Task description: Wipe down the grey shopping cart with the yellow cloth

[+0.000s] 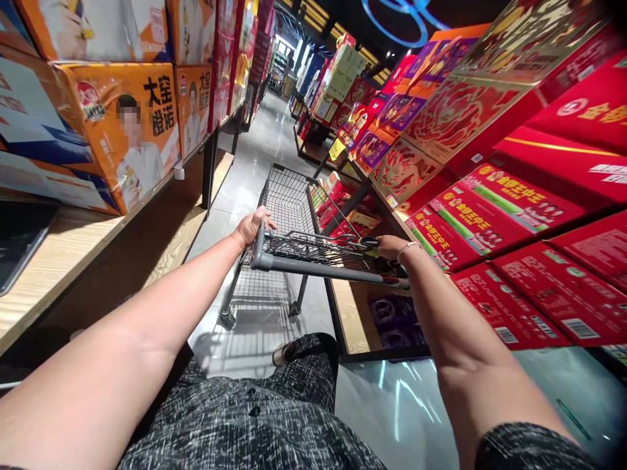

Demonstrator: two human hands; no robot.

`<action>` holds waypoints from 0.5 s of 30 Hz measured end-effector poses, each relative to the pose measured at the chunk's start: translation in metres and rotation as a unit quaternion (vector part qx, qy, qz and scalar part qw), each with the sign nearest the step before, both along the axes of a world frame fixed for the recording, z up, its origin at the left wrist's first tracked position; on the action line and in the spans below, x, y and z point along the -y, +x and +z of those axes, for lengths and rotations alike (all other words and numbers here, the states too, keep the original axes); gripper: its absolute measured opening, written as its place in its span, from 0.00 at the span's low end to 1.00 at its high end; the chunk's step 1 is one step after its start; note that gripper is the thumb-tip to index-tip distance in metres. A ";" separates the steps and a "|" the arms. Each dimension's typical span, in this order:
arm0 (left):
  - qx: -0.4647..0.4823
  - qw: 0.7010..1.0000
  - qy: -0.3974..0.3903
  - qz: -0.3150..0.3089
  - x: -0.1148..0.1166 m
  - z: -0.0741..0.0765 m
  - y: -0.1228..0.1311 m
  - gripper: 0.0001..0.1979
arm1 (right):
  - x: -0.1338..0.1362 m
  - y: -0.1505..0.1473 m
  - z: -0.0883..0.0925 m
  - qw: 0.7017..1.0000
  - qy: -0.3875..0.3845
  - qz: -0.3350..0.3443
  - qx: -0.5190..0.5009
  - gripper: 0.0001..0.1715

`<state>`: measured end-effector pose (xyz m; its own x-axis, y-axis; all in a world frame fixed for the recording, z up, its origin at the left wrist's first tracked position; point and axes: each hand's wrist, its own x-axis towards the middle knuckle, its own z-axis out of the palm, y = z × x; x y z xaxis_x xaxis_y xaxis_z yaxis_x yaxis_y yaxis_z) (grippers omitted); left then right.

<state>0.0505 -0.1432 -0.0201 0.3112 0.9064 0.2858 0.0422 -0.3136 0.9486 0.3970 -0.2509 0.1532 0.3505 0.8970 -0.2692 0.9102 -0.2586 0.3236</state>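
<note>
A grey wire shopping cart [318, 267] stands in front of me, tilted across the view, its mesh basket pointing up the aisle. My left hand [252, 226] is closed around the left upright beside the cart's grey handle, thumb on top. On the other side, my right hand [390, 248], with a thin bracelet at the wrist, is closed on the cart's right side by a dark fitting; its fingertips are partly hidden. No goods can be made out in the basket.
Orange drink cartons [125, 130] are stacked on a wooden shelf [98, 245] close at the left. Red gift boxes [509, 202] form a tall stack near my right arm. The tiled aisle [279, 121] runs ahead between displays. A glossy floor lies at lower right.
</note>
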 end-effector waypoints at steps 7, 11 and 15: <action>-0.004 1.000 -0.001 0.006 0.005 0.001 0.003 0.36 | 0.036 -0.071 -0.009 1.000 -0.002 -0.008 0.026 0.22; -0.006 1.000 -0.027 0.003 0.015 0.008 0.003 0.40 | 0.027 -0.153 -0.004 0.990 -0.018 0.129 -0.057 0.21; -0.033 0.998 -0.046 0.007 0.021 0.014 0.001 0.38 | 0.026 -0.216 0.006 0.936 0.037 0.299 -0.184 0.17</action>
<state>0.0510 -0.1639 -0.0062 0.3137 0.9322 0.1808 0.1094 -0.2246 0.9683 0.1815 -0.2768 0.1589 -0.3236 0.9244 -0.2019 0.9458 0.3224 -0.0399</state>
